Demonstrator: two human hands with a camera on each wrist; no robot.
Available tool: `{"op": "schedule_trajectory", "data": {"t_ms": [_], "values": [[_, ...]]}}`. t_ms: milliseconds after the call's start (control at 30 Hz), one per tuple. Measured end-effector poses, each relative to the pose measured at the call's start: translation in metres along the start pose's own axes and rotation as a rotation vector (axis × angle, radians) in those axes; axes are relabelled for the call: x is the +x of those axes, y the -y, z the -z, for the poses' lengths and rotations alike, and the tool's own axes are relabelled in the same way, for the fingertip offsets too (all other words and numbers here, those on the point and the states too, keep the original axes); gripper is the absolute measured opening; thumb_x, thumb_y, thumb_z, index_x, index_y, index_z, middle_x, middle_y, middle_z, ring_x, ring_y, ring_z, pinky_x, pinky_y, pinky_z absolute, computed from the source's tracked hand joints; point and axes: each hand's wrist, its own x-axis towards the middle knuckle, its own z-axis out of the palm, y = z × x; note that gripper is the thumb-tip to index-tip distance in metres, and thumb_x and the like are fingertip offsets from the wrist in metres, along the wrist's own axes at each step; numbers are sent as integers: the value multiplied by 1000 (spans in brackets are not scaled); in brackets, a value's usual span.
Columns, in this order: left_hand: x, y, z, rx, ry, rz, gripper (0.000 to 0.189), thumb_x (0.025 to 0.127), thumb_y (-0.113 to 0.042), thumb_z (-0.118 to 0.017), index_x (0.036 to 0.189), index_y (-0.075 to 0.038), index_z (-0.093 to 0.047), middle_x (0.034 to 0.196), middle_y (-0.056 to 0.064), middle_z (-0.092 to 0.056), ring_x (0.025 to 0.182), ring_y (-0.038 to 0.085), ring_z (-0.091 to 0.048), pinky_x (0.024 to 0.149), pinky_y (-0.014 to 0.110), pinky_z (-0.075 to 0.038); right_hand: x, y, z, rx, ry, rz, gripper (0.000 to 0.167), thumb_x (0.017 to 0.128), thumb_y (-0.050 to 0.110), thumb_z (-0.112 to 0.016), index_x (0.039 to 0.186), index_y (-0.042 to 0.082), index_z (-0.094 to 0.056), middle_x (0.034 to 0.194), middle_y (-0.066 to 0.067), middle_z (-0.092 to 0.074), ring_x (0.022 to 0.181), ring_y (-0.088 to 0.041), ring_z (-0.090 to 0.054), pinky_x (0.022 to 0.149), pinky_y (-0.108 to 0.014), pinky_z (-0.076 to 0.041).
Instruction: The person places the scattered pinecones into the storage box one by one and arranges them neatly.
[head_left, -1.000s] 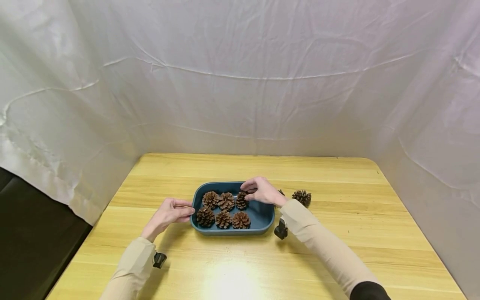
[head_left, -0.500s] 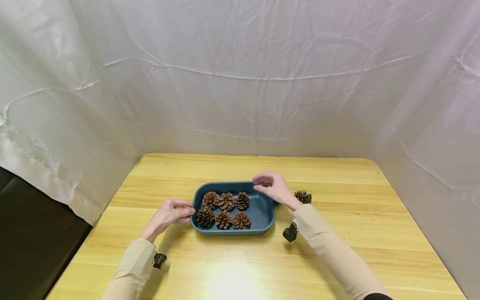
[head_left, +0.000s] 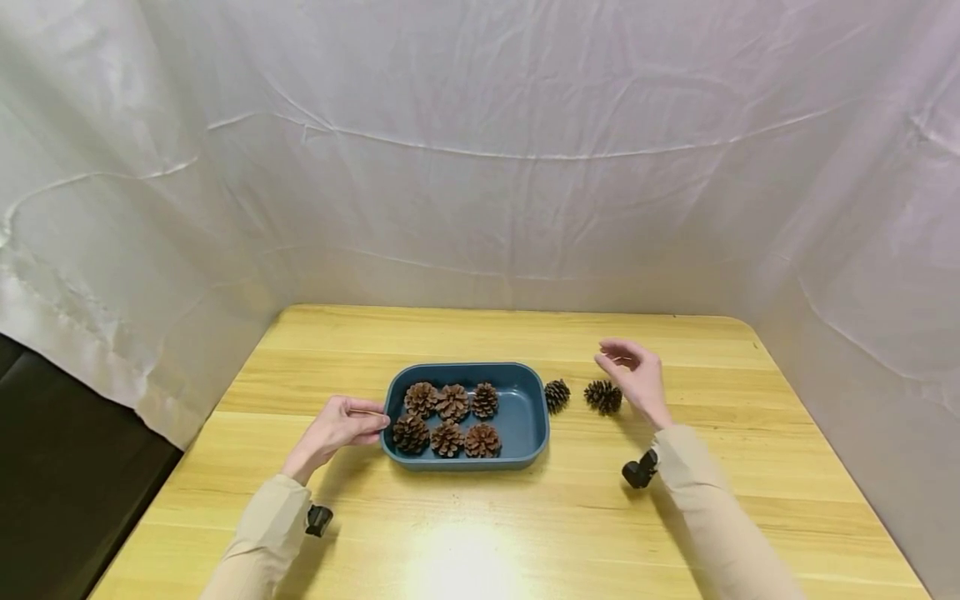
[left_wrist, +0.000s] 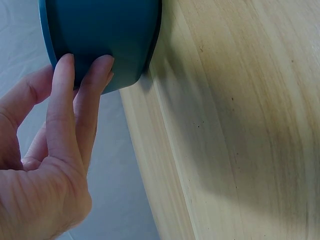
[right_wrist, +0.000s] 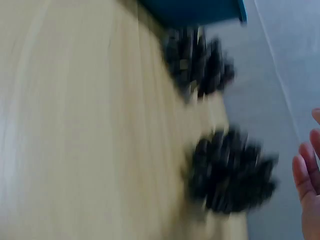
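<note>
My left hand [head_left: 335,432] pinches the left end of a blue oval-cornered tray [head_left: 465,465]. In the left wrist view its fingers [left_wrist: 62,110] lie along the outer wall of the tray [left_wrist: 112,35]. Several brown pine cones [head_left: 482,441] sit inside in two rows, filling the left and middle; the tray's right part is bare. Outside its right end lies a dark pine cone [head_left: 557,396], and a second pine cone [head_left: 603,397] lies farther right. My right hand [head_left: 637,377] hovers just beyond that second cone, fingers loosely bent, holding nothing. Both cones look blurred in the right wrist view.
All of this is on a light wooden table [head_left: 480,517] with rounded far corners. A pale curtain [head_left: 495,208] hangs behind it and along both sides. A black surface [head_left: 67,475] shows at the lower left.
My right hand has left the pine cone at the back of the tray and moved right, past the rim, to above the loose cones. My left hand has stayed on the tray.
</note>
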Motion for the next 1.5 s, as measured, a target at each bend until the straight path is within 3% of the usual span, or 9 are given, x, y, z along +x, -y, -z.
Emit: {"op": "schedule_trajectory", "data": {"t_ms": [33, 100, 300, 467, 767, 1500], "values": [[0, 0, 0, -1, -1, 0, 46, 94, -1, -66, 131, 22, -51, 108, 21, -76, 83, 7, -73, 75, 20, -65, 0, -6, 4, -3, -5, 3, 31, 89, -3, -72, 116, -16, -65, 99, -7, -74, 84, -3, -64, 79, -10, -57], [-1, 0, 0, -3, -2, 0, 46, 94, -1, -66, 131, 22, -51, 109, 21, -75, 83, 6, -73, 75, 20, -65, 1, -22, 11, -31, -1, -6, 31, 91, 3, -72, 117, -13, -66, 99, -3, -73, 84, 0, -62, 76, -9, -56], [-1, -1, 0, 2, -6, -1, 46, 94, -1, -67, 131, 22, -52, 108, 20, -76, 83, 6, -73, 75, 20, -65, 4, -56, 20, -211, 114, -84, 39, 95, 23, -71, 124, -3, -66, 110, -21, -68, 83, 0, -58, 74, -10, -53], [-1, -1, 0, 3, -2, 1, 47, 94, -2, -67, 131, 22, -51, 107, 18, -76, 83, 6, -73, 75, 19, -65, 1, -57, 22, -293, 201, -122, 43, 95, 31, -70, 126, 1, -65, 113, -20, -67, 88, -9, -58, 78, -15, -51], [-1, 0, -1, 5, -3, -2, 46, 94, -1, -66, 131, 23, -51, 107, 18, -76, 83, 6, -73, 75, 20, -65, 1, -55, 20, -293, 292, -169, 51, 95, 34, -69, 132, 0, -60, 124, -24, -63, 100, -23, -60, 86, -27, -51], [-1, 0, -2, 3, -13, 8, 48, 94, -2, -67, 131, 22, -51, 104, 13, -78, 83, 6, -73, 74, 19, -65, 5, -58, 13, -274, 409, -200, 58, 91, 31, -73, 134, -4, -55, 126, -26, -60, 105, -29, -61, 91, -27, -52]]}}
